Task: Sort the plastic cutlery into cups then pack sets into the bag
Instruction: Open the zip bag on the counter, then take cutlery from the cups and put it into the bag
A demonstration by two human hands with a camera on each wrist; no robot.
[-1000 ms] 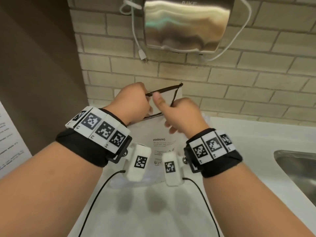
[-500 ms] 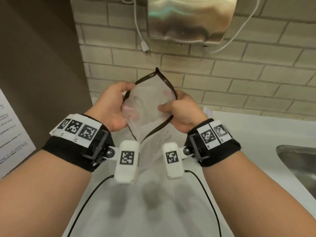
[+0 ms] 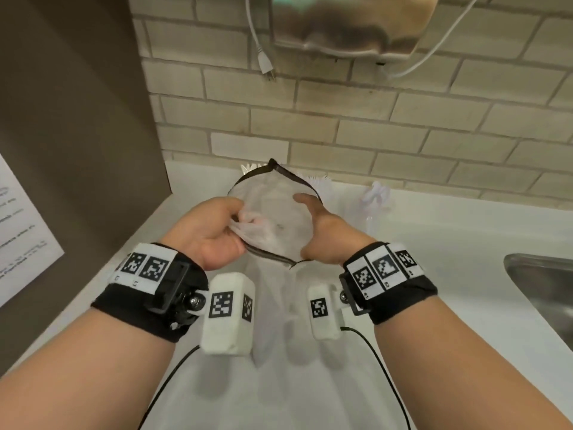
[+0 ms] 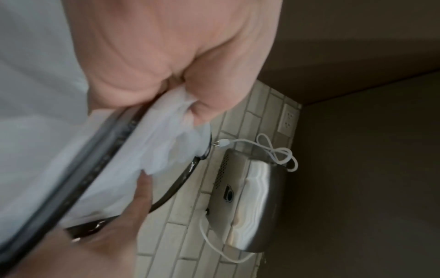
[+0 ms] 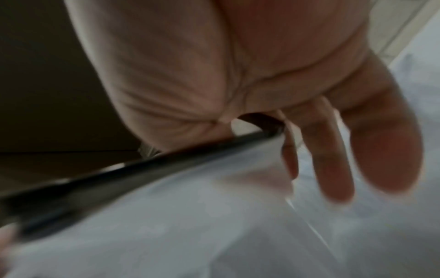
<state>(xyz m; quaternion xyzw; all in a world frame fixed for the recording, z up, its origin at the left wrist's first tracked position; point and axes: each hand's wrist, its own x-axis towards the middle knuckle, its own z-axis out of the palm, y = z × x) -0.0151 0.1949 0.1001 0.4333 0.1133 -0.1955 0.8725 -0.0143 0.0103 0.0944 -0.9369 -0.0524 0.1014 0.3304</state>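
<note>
A frosted plastic bag (image 3: 279, 225) with a dark zip rim is held over the white counter, its mouth spread wide. My left hand (image 3: 214, 231) pinches the bag's left wall, bunching the film between thumb and fingers (image 4: 204, 105). On the other side my right hand (image 3: 319, 231) grips the right rim, thumb inside the mouth, fingers (image 5: 333, 169) outside along the film. Behind the bag, clear plastic cutlery (image 3: 316, 180) pokes up near the wall. Any cups are hidden by the bag. The bag's lower part hangs down between my wrists.
A white counter (image 3: 449, 274) meets a brick wall. A steel sink (image 3: 545, 290) lies at the right edge. More clear plastic cutlery (image 3: 376, 197) sits at the back right. A hand dryer (image 3: 356, 26) with a loose white cord hangs above. A brown partition (image 3: 71, 119) bounds the left.
The bag's mouth went from flat and closed to pulled wide. Both hands came down toward the counter, and my head tilted down so the cutlery at the back came into view.
</note>
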